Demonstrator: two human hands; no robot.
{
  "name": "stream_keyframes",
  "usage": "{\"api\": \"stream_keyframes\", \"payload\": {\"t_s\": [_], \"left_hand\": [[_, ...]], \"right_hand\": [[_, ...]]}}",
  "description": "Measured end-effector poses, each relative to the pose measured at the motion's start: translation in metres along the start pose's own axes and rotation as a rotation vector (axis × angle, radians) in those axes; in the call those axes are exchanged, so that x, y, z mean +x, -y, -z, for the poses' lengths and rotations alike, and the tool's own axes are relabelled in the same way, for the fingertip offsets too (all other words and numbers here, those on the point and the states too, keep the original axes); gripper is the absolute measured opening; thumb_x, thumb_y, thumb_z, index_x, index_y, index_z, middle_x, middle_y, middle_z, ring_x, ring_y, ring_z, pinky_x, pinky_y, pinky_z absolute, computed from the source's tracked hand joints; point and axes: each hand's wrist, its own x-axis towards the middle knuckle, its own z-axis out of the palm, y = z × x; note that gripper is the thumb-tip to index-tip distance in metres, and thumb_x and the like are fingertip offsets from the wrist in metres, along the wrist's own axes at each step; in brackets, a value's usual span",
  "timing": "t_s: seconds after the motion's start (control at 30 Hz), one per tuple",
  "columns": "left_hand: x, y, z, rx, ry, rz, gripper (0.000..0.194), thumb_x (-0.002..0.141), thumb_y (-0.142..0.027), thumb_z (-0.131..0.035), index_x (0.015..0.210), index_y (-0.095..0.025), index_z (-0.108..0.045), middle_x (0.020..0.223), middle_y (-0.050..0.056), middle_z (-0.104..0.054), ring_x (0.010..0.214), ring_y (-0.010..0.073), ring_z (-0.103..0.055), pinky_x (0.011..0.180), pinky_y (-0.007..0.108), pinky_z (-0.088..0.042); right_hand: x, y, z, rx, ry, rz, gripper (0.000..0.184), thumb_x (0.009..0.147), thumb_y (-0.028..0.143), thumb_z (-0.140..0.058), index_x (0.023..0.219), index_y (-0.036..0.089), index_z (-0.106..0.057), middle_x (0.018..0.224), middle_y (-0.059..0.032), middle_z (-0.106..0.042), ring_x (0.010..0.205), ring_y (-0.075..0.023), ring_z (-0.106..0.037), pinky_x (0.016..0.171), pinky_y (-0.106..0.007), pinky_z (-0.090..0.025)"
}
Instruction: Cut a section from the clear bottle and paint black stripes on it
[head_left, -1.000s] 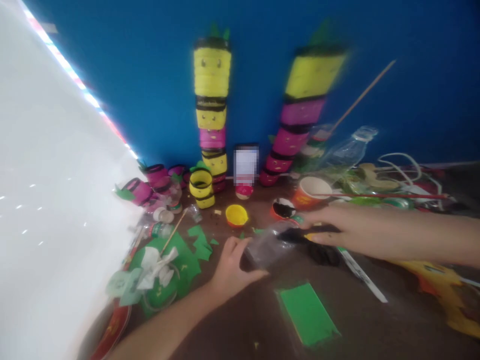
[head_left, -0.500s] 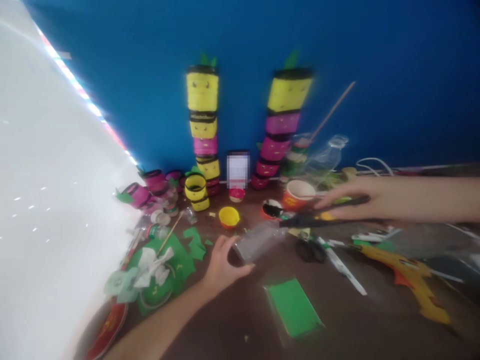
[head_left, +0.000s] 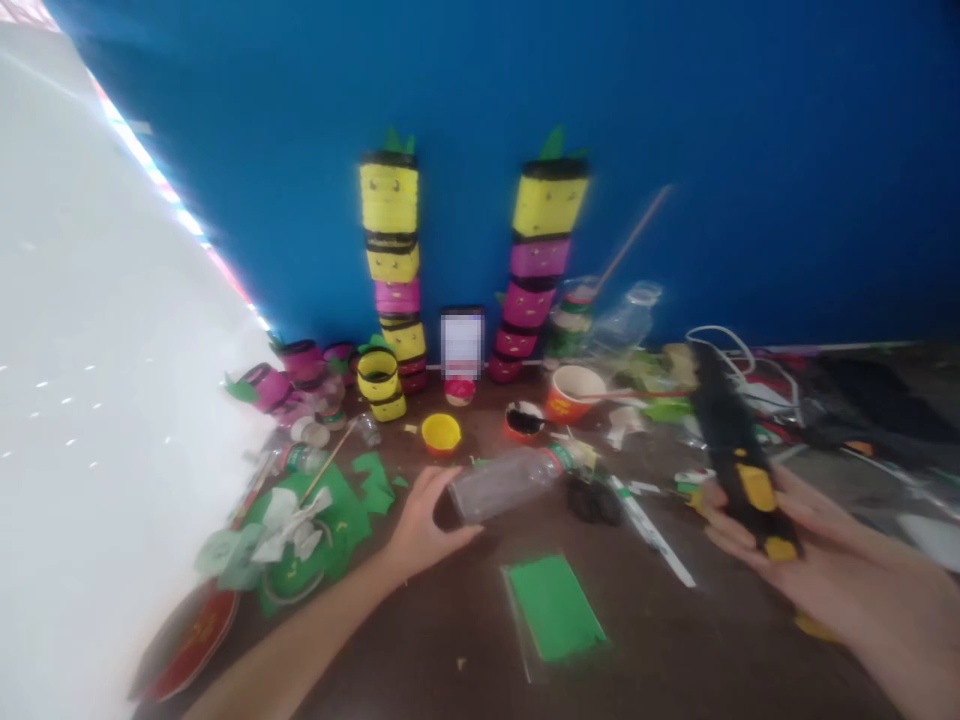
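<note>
My left hand point(head_left: 429, 522) is wrapped round the base of a clear plastic bottle point(head_left: 506, 484). The bottle lies on its side, its red-and-green label end pointing right. At the right, my right hand point(head_left: 780, 540) grips a long black tool with yellow parts point(head_left: 739, 460), raised and apart from the bottle; blur hides its exact kind. Behind that hand, yellow bits of the glue gun point(head_left: 814, 627) show, the rest covered. Black-handled scissors point(head_left: 592, 500) and a white marker point(head_left: 652, 530) lie between the bottle and my right hand.
Two stacks of painted cups, one mostly yellow point(head_left: 390, 200) and one mostly purple point(head_left: 529, 300), stand against the blue wall. Near them are a phone point(head_left: 462, 345), a yellow cap point(head_left: 441, 433) and a paper cup point(head_left: 574, 393). A green sheet pack point(head_left: 556, 607) lies in front.
My right hand has moved away from the bottle's right end, toward the lower right, turning the black-and-yellow tool upward. My left hand stays on the bottle. The view has shifted slightly.
</note>
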Motion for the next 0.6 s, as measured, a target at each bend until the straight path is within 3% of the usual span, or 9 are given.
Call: {"api": "stream_keyframes", "payload": {"t_s": [0.1,0.23,0.4,0.6], "left_hand": [[0.000,0.001,0.001,0.001,0.005,-0.033,0.065,0.069,-0.032,-0.072,0.127,-0.021,-0.046,0.120,0.011,-0.052,0.114,0.0258,-0.051,0.100,0.044,-0.042],[0.001,0.003,0.001,0.001,-0.004,-0.047,0.066,0.071,-0.031,-0.071,0.129,-0.021,-0.043,0.124,0.012,-0.050,0.117,0.0261,-0.049,0.101,0.046,-0.041],[0.003,0.002,0.002,-0.020,-0.038,-0.080,0.060,0.075,-0.028,-0.068,0.129,-0.021,-0.042,0.125,0.012,-0.050,0.119,0.0254,-0.048,0.102,0.046,-0.040],[0.005,0.001,0.001,0.012,-0.059,-0.072,0.060,0.074,-0.029,-0.069,0.128,-0.022,-0.044,0.124,0.012,-0.051,0.118,0.0263,-0.049,0.101,0.046,-0.041]], "right_hand": [[-0.012,-0.009,-0.020,0.556,0.257,-0.356,0.047,0.074,0.068,-0.047,0.066,0.023,-0.058,0.047,-0.0041,-0.049,0.029,-0.0118,-0.035,0.028,-0.030,-0.022],[-0.018,-0.018,-0.056,0.770,0.151,-0.471,0.046,0.065,0.065,-0.062,0.057,0.021,-0.053,0.041,0.0022,-0.042,0.029,-0.0086,-0.033,0.029,-0.024,-0.019],[-0.020,-0.030,-0.087,0.772,0.091,-0.456,0.039,0.068,0.056,-0.065,0.061,0.020,-0.052,0.047,0.0028,-0.049,0.034,-0.0082,-0.040,0.031,-0.022,-0.025],[-0.029,-0.039,-0.093,0.502,0.111,-0.314,0.033,0.076,0.050,-0.062,0.067,0.019,-0.055,0.055,0.0002,-0.055,0.039,-0.0094,-0.045,0.036,-0.024,-0.034]]}}
